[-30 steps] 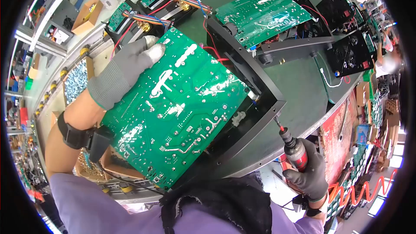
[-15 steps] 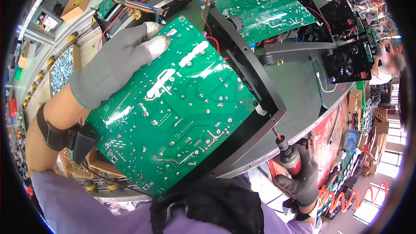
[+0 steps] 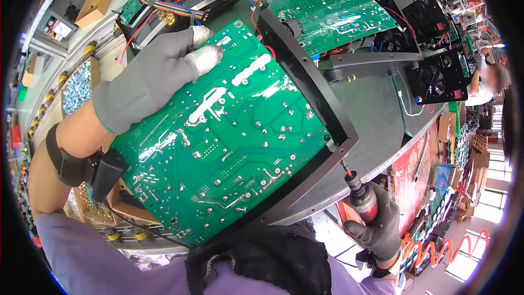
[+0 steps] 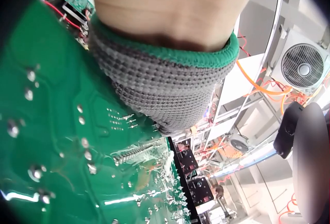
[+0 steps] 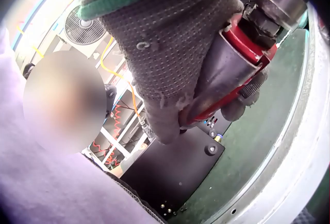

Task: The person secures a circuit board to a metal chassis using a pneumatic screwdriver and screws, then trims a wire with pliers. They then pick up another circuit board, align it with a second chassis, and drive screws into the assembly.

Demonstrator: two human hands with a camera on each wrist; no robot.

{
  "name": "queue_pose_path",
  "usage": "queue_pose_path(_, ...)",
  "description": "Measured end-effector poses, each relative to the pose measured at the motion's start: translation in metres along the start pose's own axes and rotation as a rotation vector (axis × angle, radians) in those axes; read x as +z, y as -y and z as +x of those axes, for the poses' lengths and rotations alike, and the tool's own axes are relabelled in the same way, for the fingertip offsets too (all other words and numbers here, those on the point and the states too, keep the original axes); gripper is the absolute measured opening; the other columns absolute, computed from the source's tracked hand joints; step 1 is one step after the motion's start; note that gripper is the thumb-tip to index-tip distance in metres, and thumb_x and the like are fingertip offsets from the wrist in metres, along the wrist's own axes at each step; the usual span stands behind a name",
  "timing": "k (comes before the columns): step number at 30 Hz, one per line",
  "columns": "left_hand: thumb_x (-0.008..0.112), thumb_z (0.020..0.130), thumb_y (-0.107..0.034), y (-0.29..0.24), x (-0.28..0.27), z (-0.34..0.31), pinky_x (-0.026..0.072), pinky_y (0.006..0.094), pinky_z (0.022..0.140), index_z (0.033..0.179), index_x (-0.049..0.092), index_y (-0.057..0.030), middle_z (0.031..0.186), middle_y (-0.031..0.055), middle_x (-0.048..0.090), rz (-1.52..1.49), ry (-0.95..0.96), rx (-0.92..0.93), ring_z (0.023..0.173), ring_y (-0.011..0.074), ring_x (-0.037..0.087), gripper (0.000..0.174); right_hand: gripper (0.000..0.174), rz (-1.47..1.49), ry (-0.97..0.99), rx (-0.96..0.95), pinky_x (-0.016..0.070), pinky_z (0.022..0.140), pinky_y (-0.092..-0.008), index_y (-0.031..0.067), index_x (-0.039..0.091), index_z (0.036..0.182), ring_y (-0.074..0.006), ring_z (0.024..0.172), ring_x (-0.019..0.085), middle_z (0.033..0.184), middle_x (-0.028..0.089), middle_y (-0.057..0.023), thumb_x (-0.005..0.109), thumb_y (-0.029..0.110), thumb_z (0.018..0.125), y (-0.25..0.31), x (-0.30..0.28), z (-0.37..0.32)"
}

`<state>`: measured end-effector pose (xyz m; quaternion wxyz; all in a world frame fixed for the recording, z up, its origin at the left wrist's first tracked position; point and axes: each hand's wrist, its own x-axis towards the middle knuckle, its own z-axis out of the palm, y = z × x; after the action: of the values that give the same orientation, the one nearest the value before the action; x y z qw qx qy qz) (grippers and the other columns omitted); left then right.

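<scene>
A large green circuit board [image 3: 245, 136] lies solder side up, tilted over a black metal case [image 3: 341, 123]. My gloved left hand [image 3: 155, 74] grips its upper left edge, thumb on the top face; the other fingers are mostly hidden. In the left wrist view, the glove [image 4: 160, 85] is beside the board [image 4: 67, 116]. My gloved right hand [image 3: 386, 226] holds a red and black power screwdriver [image 3: 364, 203], its bit close to the case's near right corner. The right wrist view shows the hand [image 5: 160, 44] wrapped round the tool [image 5: 221, 80].
A second case with a green board [image 3: 333, 19] stands at the back. Black fan units [image 3: 439, 76] are at the right, and wired modules [image 3: 164, 16] at the upper left. Trays of screws [image 3: 79, 90] line the left side. A coiled red hose [image 3: 445, 251] hangs at lower right.
My left hand and the board have shifted slightly right over the case since half a second ago, and the board's right corner now lies closer to the case wall. The screwdriver has moved slightly left.
</scene>
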<state>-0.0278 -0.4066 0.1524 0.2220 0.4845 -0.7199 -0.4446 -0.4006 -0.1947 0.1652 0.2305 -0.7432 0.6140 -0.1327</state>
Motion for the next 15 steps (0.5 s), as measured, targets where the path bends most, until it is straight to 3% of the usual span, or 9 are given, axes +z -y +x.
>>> queue_pose_path(10,0.056,0.095,-0.032,0.002,-0.001,0.004,0.0447,0.0265,0.072,0.107,0.059,0.0017,0.081,0.0022,0.059,0.034,-0.004,0.050,0.077,0.0062,0.051,0.036,0.080,-0.058,0.016,0.046,0.0490,0.063,-0.0423,-0.0021,0.046,0.124,-0.0360,0.073,0.064,0.089,0.064,-0.0178,0.077,0.050,0.072,0.008,-0.003,0.002)
queue_pose_path(12,0.052,0.094,-0.030,-0.006,-0.005,0.005,0.0416,0.0261,0.082,0.116,0.057,0.0011,0.097,0.0049,0.058,0.078,0.087,-0.060,0.090,0.0095,0.051,0.038,0.078,-0.060,-0.007,0.033,0.0489,0.063,-0.0424,-0.0022,0.047,0.123,-0.0360,0.071,0.063,0.088,0.064,-0.0175,0.077,0.050,0.073,0.009,-0.001,0.003)
queue_pose_path(13,0.052,0.094,-0.030,-0.005,-0.004,0.006,0.0416,0.0261,0.082,0.116,0.057,0.0011,0.097,0.0049,0.058,0.079,0.088,-0.060,0.090,0.0095,0.051,0.038,0.077,-0.062,-0.031,0.019,0.0488,0.063,-0.0425,-0.0023,0.048,0.122,-0.0359,0.070,0.063,0.087,0.064,-0.0173,0.076,0.050,0.073,0.009,0.000,0.004)
queue_pose_path(15,0.056,0.095,-0.034,0.002,0.000,0.008,0.0449,0.0264,0.071,0.109,0.059,0.0022,0.081,0.0019,0.058,0.011,0.066,-0.001,0.075,0.0065,0.051,0.039,0.076,-0.107,-0.056,0.011,0.0485,0.062,-0.0424,-0.0019,0.049,0.121,-0.0358,0.070,0.063,0.085,0.063,-0.0167,0.076,0.050,0.073,0.009,0.000,0.002)
